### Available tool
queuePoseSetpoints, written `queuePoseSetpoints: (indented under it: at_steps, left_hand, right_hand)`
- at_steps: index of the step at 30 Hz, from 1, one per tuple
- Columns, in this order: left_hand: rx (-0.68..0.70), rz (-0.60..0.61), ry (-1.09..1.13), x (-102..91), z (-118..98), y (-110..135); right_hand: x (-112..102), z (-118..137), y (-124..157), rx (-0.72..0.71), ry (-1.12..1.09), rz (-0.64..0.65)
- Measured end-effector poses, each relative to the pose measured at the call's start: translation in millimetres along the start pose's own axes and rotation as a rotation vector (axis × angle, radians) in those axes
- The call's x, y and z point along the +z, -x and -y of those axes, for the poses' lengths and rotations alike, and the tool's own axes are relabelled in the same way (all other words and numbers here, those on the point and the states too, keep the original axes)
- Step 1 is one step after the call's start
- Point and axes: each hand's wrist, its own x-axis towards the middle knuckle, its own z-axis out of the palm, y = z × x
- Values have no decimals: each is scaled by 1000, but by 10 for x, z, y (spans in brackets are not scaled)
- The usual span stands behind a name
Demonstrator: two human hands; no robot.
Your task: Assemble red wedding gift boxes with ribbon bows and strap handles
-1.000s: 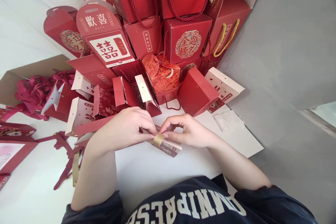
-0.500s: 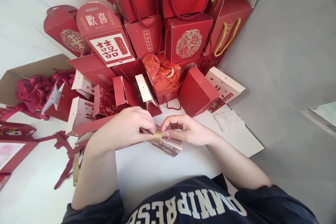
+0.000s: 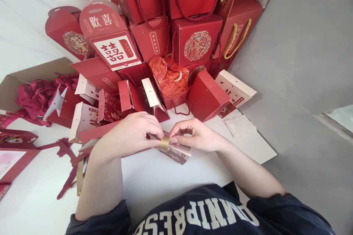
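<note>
A small printed paper gift box point(image 3: 178, 155) sits on the white table in front of me. Across its top edge curves a short gold strap point(image 3: 165, 143), like a handle. My left hand point(image 3: 143, 130) pinches the strap's left side between thumb and fingers. From the right, my right hand point(image 3: 194, 134) has thumb and index finger closed at the strap's other end, against the box top. The fingertips hide how the strap meets the box.
Red gift boxes and bags point(image 3: 197, 40) with rope handles are stacked behind my hands. Smaller open-topped boxes point(image 3: 132, 97) stand just ahead. At left are a carton point(image 3: 16, 77) of crimson ribbon, loose red straps point(image 3: 67, 154) and a gold strap point(image 3: 79, 176). White card point(image 3: 256, 143) lies at right.
Both hands keep their hold on the gold strap and the box. Only a very slight shift of the whole view shows.
</note>
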Motion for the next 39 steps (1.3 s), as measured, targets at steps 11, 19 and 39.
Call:
queuePoseSetpoints:
  at_steps: [11, 19, 39]
  left_hand:
    - [23, -33, 23, 9, 29, 0]
    - [30, -26, 22, 12, 41, 13]
    - [-41, 16, 36, -6, 34, -3]
  right_hand:
    - [31, -7, 17, -31, 5, -78]
    - [58, -17, 16, 3, -47, -56]
    - [52, 88, 89, -119, 259, -132]
